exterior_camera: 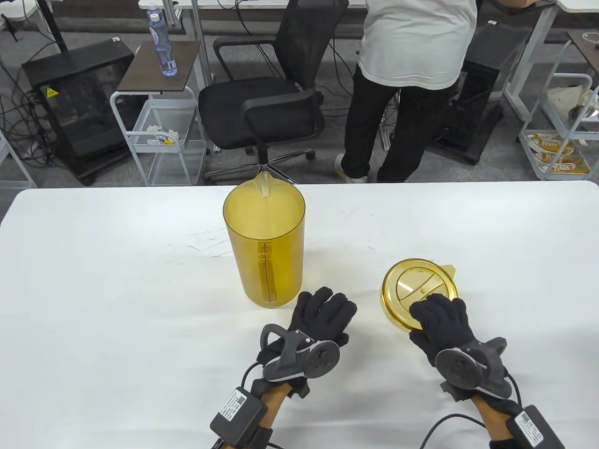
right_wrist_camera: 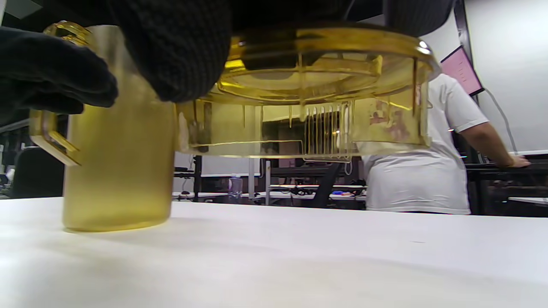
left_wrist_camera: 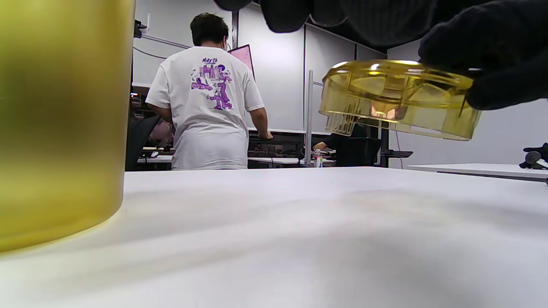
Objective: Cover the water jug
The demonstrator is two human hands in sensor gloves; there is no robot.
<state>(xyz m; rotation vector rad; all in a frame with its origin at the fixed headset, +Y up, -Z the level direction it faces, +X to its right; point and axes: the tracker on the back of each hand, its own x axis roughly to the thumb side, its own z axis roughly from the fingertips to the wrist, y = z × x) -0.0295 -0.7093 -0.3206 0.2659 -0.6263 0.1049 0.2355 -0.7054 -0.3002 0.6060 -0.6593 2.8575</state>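
Right hand [exterior_camera: 442, 322] grips the lid [exterior_camera: 418, 292] from above, fingers curled over its near edge — lid is lifted clear of the worktop [exterior_camera: 117, 290], slightly tilted in the left wrist view [left_wrist_camera: 400, 100]; the right wrist view shows it from below with its strainer slots [right_wrist_camera: 308, 94]. Left hand [exterior_camera: 323, 318] lies flat near the jug base, fingers straight and relaxed, holding nothing. Water jug [exterior_camera: 265, 243] stands upright just beyond the left hand, left of the lid and apart from it — amber, translucent, mouth uncovered, handle toward the near side, spout toward the far edge. Nothing visible inside it. Nothing between lid and jug. Worktop is white, with faint scuff marks left of the jug.

Past the far edge: black office chair [exterior_camera: 262, 103], a person in a white T-shirt [exterior_camera: 412, 89] and dark trousers with their back to the table, a white cart [exterior_camera: 157, 112] with a dark top carrying a plastic water bottle [exterior_camera: 161, 42], a black computer case [exterior_camera: 77, 103] at left, another white rack [exterior_camera: 559, 131] at right. Grey carpet, cables along the floor.
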